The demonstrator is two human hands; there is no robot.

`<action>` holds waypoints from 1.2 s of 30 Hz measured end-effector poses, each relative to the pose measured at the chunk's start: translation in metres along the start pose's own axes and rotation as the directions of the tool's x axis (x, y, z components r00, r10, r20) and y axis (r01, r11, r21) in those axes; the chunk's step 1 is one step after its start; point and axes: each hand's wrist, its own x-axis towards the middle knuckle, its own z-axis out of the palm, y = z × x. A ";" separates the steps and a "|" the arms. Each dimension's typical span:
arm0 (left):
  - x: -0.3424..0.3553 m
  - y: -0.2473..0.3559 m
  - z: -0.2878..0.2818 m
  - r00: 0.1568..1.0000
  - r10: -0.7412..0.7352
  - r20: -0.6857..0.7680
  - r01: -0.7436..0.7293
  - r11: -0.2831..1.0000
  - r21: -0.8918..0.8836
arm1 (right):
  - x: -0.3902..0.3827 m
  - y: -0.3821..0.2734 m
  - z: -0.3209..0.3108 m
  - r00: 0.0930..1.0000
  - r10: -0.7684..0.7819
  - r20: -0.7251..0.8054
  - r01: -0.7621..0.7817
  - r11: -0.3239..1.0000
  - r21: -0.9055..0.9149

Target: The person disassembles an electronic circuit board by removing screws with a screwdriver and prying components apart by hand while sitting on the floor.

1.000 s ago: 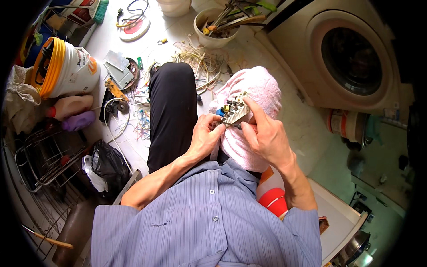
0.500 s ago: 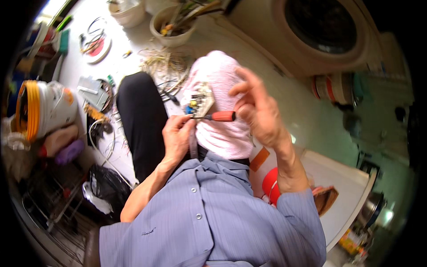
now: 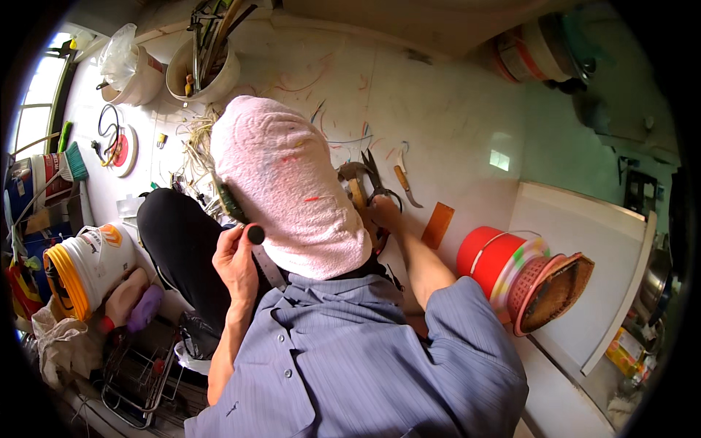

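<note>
Left hand [image 3: 236,264]: fingers closed, pinching the circuit board [image 3: 231,204] by its near end
Right hand [image 3: 385,213]: at the handles of the scissors [image 3: 373,174]; cannot tell whether it grips
Pink towel [image 3: 281,175]: between both hands
Knife [image 3: 401,176]: beyond the right hand, rightward

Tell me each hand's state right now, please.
Left hand: closed, holding a round-ended black object.
Right hand: at the handles of the scissors; whether it grips cannot be told.

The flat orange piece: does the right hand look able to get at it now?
Probably yes: the right hand is nearby, at the scissors, and nothing visible blocks the flat orange piece.
</note>
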 end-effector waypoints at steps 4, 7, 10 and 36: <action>-0.004 0.005 -0.002 1.000 0.027 -0.014 -0.026 0.998 0.058 | 0.018 -0.015 0.056 0.989 0.041 -0.144 -0.024 0.993 0.118; -0.005 0.011 0.001 0.997 0.026 -0.074 -0.017 0.992 0.123 | 0.029 -0.036 0.039 0.987 0.157 -0.036 -0.154 0.985 0.073; -0.009 0.005 -0.003 0.997 0.050 -0.066 -0.042 0.993 0.107 | 0.013 -0.059 0.006 0.998 0.057 -0.013 -0.050 0.945 0.322; -0.009 -0.008 0.008 0.979 0.156 -0.134 -0.145 0.986 0.088 | -0.264 -0.234 -0.284 0.720 -0.668 -0.189 0.687 0.724 0.055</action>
